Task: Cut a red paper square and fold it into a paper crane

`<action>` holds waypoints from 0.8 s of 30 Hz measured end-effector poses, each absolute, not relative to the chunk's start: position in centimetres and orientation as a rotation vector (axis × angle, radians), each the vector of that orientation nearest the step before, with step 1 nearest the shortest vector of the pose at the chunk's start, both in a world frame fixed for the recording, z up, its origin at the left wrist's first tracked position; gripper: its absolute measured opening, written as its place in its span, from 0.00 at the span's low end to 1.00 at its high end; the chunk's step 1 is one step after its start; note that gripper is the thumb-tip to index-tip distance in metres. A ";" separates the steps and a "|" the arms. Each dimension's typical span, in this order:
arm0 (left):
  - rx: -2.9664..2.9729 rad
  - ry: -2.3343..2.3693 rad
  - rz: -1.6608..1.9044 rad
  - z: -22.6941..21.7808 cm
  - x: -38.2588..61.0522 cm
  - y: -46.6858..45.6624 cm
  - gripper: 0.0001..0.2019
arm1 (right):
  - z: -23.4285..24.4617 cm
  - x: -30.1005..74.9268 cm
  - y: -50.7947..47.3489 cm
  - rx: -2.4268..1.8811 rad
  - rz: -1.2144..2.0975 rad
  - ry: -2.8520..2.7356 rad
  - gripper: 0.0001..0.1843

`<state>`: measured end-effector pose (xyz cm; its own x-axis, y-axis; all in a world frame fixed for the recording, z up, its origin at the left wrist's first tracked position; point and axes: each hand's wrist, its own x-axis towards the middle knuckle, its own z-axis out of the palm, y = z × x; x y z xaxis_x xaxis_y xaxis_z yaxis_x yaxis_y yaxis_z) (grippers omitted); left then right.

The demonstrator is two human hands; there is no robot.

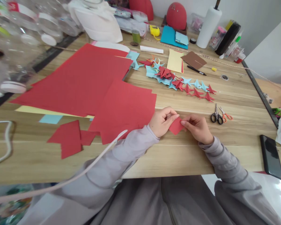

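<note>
A small red piece of folded paper (176,127) is held between my two hands, above the front part of the table. My left hand (163,121) pinches its upper left edge between thumb and fingers. At its right corner my right hand (197,127) grips it with thumb and forefinger. Left of my hands lie large red paper sheets (128,106). Folded red and blue paper cranes (165,73) are heaped beyond my hands, with several more in rows to the right. Small red paper squares (71,139) rest at the left.
Black scissors (216,116) and orange scissors (226,115) lie right of my hands. A phone (271,156) sits at the right front edge. Plastic jars (35,25) crowd the far left. A pale cord (84,172) crosses over my left sleeve.
</note>
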<state>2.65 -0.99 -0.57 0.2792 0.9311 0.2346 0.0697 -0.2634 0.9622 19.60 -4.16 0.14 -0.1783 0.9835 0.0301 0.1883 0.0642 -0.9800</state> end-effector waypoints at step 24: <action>1.515 1.048 1.045 -0.5 2.4 -1.0 0.25 | 0.5 19.9 -3.8 -1.235 1.130 -1.361 0.12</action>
